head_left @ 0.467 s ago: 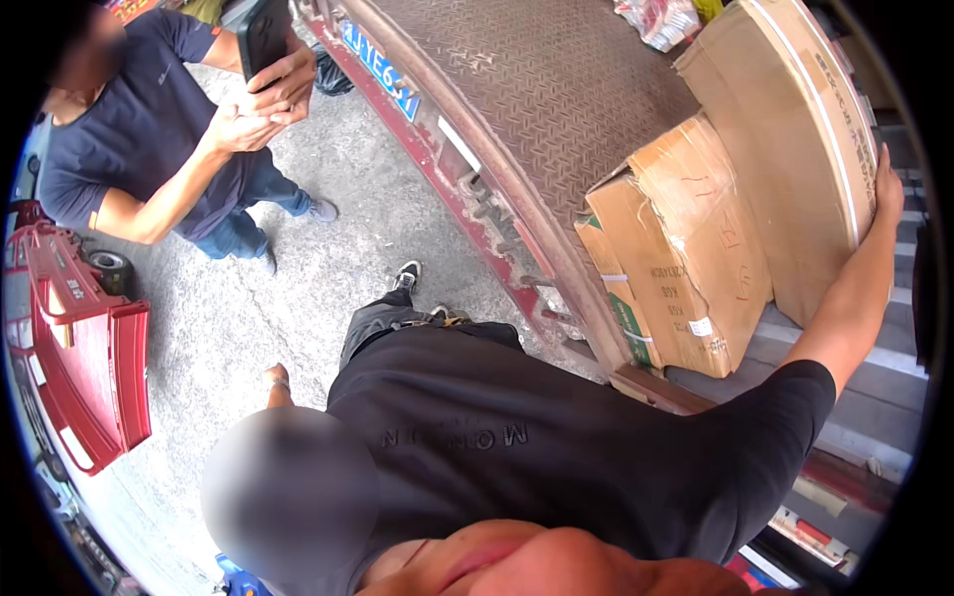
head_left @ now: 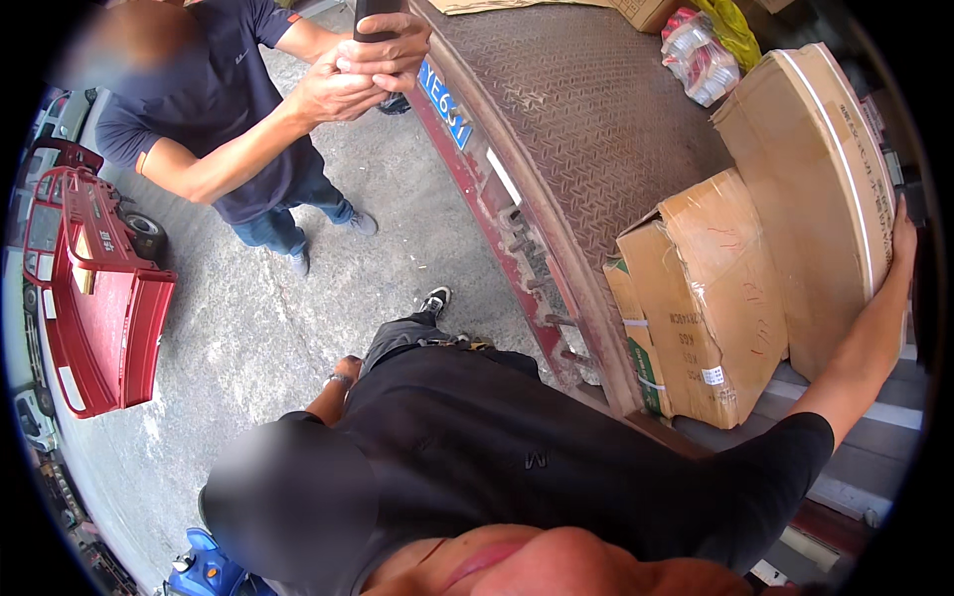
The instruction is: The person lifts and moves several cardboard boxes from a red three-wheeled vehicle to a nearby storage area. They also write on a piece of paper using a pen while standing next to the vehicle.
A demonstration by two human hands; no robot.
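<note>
Reaching out to the right, my right hand [head_left: 902,241] lies against the outer side of a tall brown cardboard box [head_left: 810,189] with a white strap along its edge. Its fingers look stretched along the box rather than wrapped round it. Beside that box stands a smaller taped carton [head_left: 730,298] with red handwritten marks and a white label. A narrower green-and-brown carton [head_left: 644,363] is pressed against its near side. My left hand [head_left: 346,369] hangs low beside my hip, with a band on its wrist. It is too small to show how its fingers are set.
The cartons are at the edge of a rusty patterned metal truck bed [head_left: 566,89] with a blue plate. A clear bag of bottles [head_left: 699,58] lies farther in. Another person [head_left: 224,129] stands opposite, holding a dark phone [head_left: 379,20]. A red cargo tricycle [head_left: 104,308] is at left.
The view has shifted, so the cartons sit lower and the other person farther right. My left hand has come closer to my hip. My right hand stays on the tall box.
</note>
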